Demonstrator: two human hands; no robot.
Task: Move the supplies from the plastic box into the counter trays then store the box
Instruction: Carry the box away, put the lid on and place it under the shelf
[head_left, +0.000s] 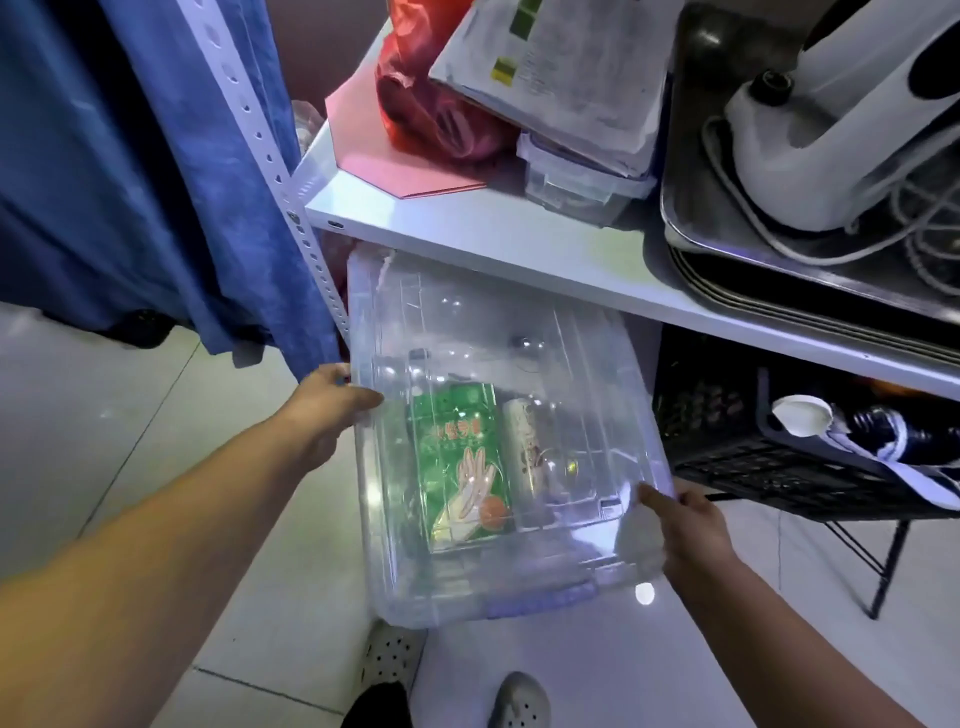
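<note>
both hands grip the plastic box (498, 441): left hand (332, 400) on its left rim, right hand (685, 530) at its near right corner, half under the shelf (519, 244) edge. a green packet (460, 462) lies inside, so this looks like fetching; next, draw it clear and level.

Looks like a back storeroom of a food shop or small kitchen: slotted-steel rack (291, 171) w/ white shelf (519, 244), stacked metal trays (779, 291), black crate (779, 457) below, papers (561, 78), tiled floor (104, 441).

Clear glossy plastic box (498, 415) — smooth white shelf (467, 234), dull metal trays (779, 280), blue cloth (130, 156), glossy floor tiles (104, 415).
</note>
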